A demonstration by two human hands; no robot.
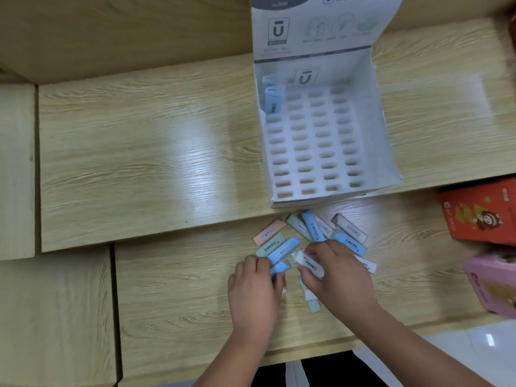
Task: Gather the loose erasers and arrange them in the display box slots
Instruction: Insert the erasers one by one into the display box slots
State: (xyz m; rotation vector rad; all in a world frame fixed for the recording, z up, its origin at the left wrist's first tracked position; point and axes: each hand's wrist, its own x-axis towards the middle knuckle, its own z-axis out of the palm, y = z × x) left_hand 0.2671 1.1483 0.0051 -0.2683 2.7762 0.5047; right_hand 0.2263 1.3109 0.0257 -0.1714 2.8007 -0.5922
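Erasers [312,233] under both hands, beside display box [391,152].

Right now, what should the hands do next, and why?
Probably lift the white eraser that the right hand is holding and carry it to the display box. Almost all its slots look empty, with only blue erasers standing in the far left corner, and many loose ones still lie on the table.
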